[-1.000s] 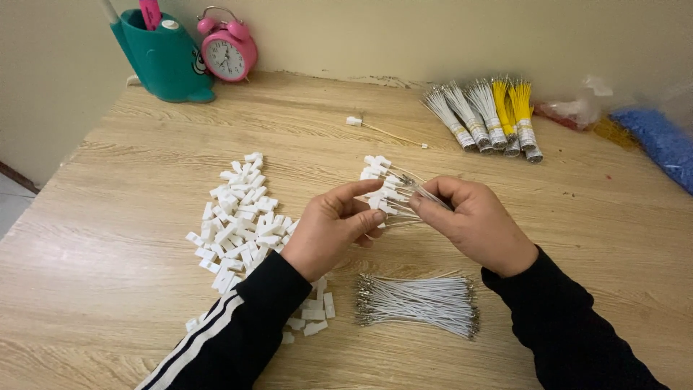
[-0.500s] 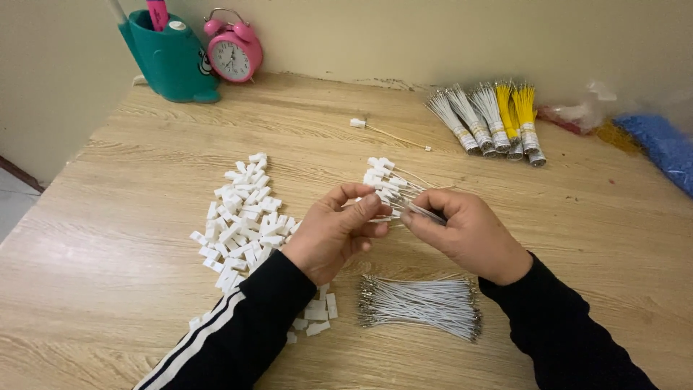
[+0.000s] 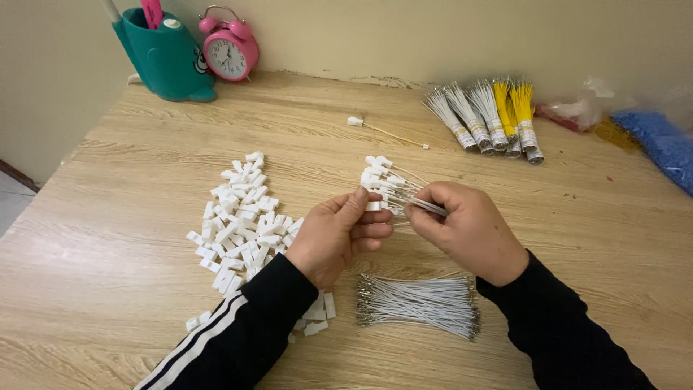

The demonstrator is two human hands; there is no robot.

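left hand (image 3: 339,235) and right hand (image 3: 465,231) together at frame centre, both pinched on a bunch of wired white connectors (image 3: 382,184), loose white connector pile (image 3: 242,224) to the left, cut wire bundle (image 3: 419,303) below, pink alarm clock (image 3: 229,54) upper left, wooden table (image 3: 108,289)

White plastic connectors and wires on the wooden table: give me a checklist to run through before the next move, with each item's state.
1. Left hand pinches a small white plastic connector at its fingertips: ok.
2. Right hand grips the thin grey wires: ok.
3. Wire fully seated in that connector: cannot tell.
4. Pile of loose white plastic connectors lies beside the left hand: ok.
5. Bundle of loose grey wires with metal tips lies on the light wooden table beneath the hands: ok.
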